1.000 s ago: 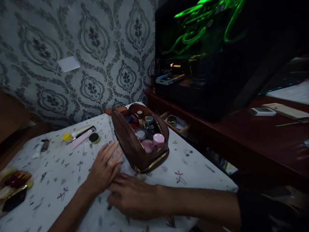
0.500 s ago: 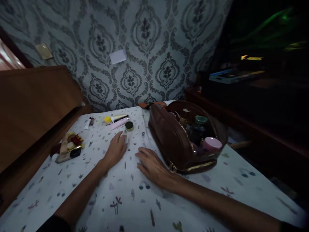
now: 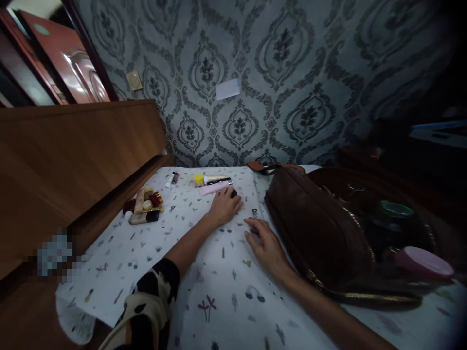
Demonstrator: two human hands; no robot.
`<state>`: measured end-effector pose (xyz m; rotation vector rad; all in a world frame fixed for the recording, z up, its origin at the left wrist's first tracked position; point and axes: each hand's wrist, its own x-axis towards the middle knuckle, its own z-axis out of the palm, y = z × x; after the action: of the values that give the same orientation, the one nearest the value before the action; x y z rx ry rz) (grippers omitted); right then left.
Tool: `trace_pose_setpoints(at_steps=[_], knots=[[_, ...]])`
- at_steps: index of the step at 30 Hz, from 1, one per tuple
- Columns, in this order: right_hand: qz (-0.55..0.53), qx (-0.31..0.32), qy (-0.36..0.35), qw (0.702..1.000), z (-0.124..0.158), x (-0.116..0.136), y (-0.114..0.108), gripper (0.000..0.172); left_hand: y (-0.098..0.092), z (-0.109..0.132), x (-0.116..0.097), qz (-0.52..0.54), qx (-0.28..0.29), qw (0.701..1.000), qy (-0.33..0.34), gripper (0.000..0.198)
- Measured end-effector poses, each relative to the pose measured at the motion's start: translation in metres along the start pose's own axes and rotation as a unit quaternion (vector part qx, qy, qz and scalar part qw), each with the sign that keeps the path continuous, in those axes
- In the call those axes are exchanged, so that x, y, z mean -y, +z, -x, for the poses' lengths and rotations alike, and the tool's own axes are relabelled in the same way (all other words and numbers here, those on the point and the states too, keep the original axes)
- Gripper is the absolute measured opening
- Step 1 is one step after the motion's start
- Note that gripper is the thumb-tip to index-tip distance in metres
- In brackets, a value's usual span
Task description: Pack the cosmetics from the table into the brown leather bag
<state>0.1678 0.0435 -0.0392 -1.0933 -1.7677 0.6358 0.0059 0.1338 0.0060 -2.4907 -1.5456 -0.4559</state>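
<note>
My left hand [image 3: 223,208] is closed around a small round jar with a dark lid [image 3: 234,193], which shows only partly between the fingers. Just beyond it lie a pink tube [image 3: 215,188], a dark slim stick, a pale tube [image 3: 217,178] and a yellow-capped item [image 3: 199,179]. My right hand [image 3: 266,245] rests near the cloth with bent, parted fingers and nothing in them. Close to its right stands a brown bag [image 3: 314,228], unzipped, with a pink-lidded container [image 3: 425,262] and a green-topped one [image 3: 397,209] inside.
Farther left on the patterned cloth [image 3: 233,272] sits a cluster of cosmetics, including a black-capped bottle [image 3: 146,217]. Two small tubes [image 3: 171,179] lie behind it. A wooden board [image 3: 83,141] borders the left side; a papered wall [image 3: 255,121] rises behind.
My left hand has reached forward onto the dark-lidded jar. The view has turned left, so the bag appears farther right and larger. My right hand stays beside the bag.
</note>
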Motion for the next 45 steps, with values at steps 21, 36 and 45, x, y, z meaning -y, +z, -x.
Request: trace_pose_setpoints(at_steps=[21, 36, 45], knots=[[-0.001, 0.015, 0.02, 1.0, 0.0, 0.008, -0.005, 0.031, -0.017, -0.02, 0.091, 0.045, -0.048, 0.97, -0.234, 0.043], [-0.008, 0.014, 0.024, 1.0, 0.001, 0.001, 0.0, 0.033, -0.035, -0.007, 0.146, -0.038, 0.078, 0.966, -0.244, 0.04], [0.017, 0.035, 0.026, 0.999, -0.001, 0.005, -0.004, 0.033, -0.048, 0.026, 0.127, -0.04, 0.107, 0.961, -0.253, 0.074]])
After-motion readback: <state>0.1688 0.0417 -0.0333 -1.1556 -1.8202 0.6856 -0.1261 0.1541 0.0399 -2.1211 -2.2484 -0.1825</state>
